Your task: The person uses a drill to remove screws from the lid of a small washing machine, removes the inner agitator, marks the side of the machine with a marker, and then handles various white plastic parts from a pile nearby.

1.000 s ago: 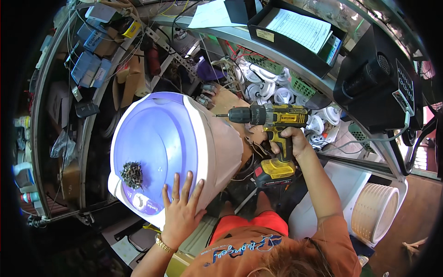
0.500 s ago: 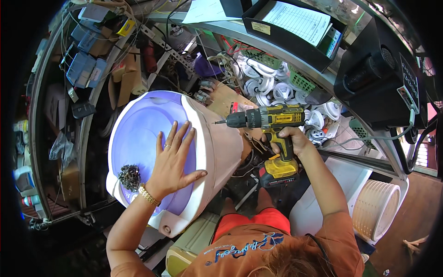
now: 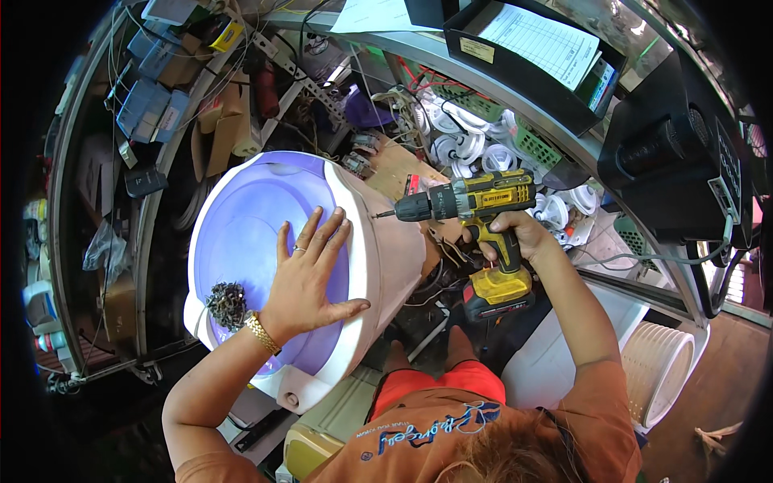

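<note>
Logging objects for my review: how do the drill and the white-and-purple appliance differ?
The drill is yellow and black; the appliance is white and purple. The drill is much smaller than the appliance. The right hand grips the drill, while the left hand rests spread on the appliance. Both are being touched by the person.

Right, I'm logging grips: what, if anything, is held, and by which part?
The right hand holds a yellow drill by its handle; the left hand grips nothing, spread over the purple-topped tub.

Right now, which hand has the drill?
The right hand, wrapped around the drill's handle; the left hand is spread open on the purple lid.
</note>
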A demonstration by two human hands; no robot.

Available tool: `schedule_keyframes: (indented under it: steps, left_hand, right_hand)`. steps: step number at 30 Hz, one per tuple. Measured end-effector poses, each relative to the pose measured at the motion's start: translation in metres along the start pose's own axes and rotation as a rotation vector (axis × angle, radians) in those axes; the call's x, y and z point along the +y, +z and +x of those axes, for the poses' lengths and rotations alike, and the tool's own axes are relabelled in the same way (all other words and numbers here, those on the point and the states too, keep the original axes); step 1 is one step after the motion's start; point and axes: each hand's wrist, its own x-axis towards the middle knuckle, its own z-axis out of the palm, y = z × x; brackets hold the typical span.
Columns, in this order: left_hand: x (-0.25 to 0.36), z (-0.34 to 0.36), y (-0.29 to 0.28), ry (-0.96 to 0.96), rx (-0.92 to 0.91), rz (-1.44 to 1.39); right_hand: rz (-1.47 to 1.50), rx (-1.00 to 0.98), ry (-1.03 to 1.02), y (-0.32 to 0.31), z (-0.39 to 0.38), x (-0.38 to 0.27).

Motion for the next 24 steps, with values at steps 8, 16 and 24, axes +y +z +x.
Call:
schedule_keyframes:
  steps: [8, 16, 24]
  left_hand:
    - [-0.002, 0.003, 0.001, -0.004, 0.009, -0.036]
    - [-0.003, 0.007, -0.002, 0.009, 0.003, -0.048]
    - [-0.009, 0.002, -0.003, -0.016, -0.004, -0.139]
  right_hand:
    - [-0.045, -0.004, 0.112, -0.001, 0.012, -0.021]
    - [0.012, -0.062, 0.134, -0.010, 0.017, -0.017]
    - [-0.316, 0.137, -0.040, -0.042, -0.020, -0.012]
